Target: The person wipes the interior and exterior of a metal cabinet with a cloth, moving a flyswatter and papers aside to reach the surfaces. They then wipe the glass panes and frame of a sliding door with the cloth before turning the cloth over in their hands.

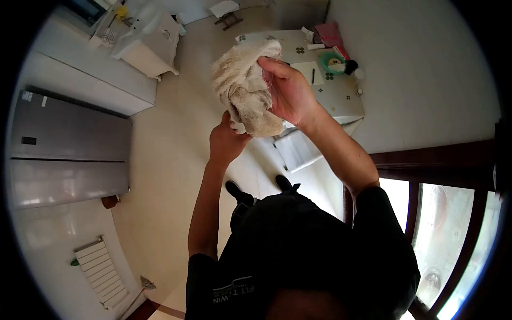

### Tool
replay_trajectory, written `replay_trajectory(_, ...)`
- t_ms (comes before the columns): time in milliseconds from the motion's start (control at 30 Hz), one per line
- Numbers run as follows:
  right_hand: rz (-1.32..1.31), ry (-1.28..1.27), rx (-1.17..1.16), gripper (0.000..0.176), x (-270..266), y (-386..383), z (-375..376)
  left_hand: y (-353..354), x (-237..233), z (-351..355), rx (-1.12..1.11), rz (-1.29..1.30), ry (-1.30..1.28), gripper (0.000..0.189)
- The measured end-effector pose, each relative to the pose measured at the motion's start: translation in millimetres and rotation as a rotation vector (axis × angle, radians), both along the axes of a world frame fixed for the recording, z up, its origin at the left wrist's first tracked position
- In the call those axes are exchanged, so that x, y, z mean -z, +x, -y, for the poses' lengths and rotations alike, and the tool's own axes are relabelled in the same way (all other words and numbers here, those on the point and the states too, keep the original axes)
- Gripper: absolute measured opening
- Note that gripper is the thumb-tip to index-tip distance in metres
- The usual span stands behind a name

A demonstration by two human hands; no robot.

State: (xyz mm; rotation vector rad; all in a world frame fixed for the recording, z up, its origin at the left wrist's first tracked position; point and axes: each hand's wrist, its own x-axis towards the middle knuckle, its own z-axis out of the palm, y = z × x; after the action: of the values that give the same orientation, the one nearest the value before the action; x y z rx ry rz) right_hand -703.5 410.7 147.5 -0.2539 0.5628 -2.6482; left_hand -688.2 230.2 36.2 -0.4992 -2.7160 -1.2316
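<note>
A crumpled, beige-and-grey cloth [246,88] is held up in front of me, between both hands. My right hand [290,92] grips its right side, with the thumb on top near the upper edge. At the lower left of the cloth is my left hand [226,141], its fingers closed on the bottom edge and partly hidden behind the fabric. Behind the cloth stands a white table [341,104] with a flower pattern, bearing a sheet of paper with a pen [313,76] and a green bowl [332,63].
A white stool [298,151] stands by the table. On the left are a grey fridge [74,146], a washbasin cabinet [154,45] and a radiator [100,269]. A dark-framed glass door [445,229] is at the lower right. A small stool [229,21] stands at the far end.
</note>
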Motion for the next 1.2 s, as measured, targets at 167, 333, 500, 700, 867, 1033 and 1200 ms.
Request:
replay_trajectory(167, -0.056, 0.250, 0.058, 0.032, -30, -33, 58, -33, -11, 61, -0.068, -0.121, -0.147, 0.046)
replay_trajectory(333, -0.150, 0.408, 0.158, 0.030, -52, -75, 115, -65, -16, 157, 0.054, 0.116, 0.269, 0.027)
replay_trajectory(500, -0.080, 0.514, 0.290, 0.029, -46, -132, 155, -86, -51, 247, -0.040, 0.475, 0.864, 0.022)
replay_trajectory(700, -0.128, 0.471, 0.341, 0.024, -70, -151, 230, -126, -75, 285, -0.046, 0.493, 0.764, 0.026)
replay_trajectory(867, -0.178, 0.500, 0.228, 0.022, -89, -193, 248, -176, -78, 314, -0.169, 0.566, 1.149, 0.038)
replay_trajectory(1033, -0.178, 0.517, 0.144, 0.021, -74, -266, 226, -223, -108, 330, -0.135, 0.582, 1.315, 0.035)
replay_trajectory(1200, -0.216, 0.540, 0.093, 0.022, -31, -351, 199, -283, -121, 330, -0.187, 0.558, 1.264, 0.036)
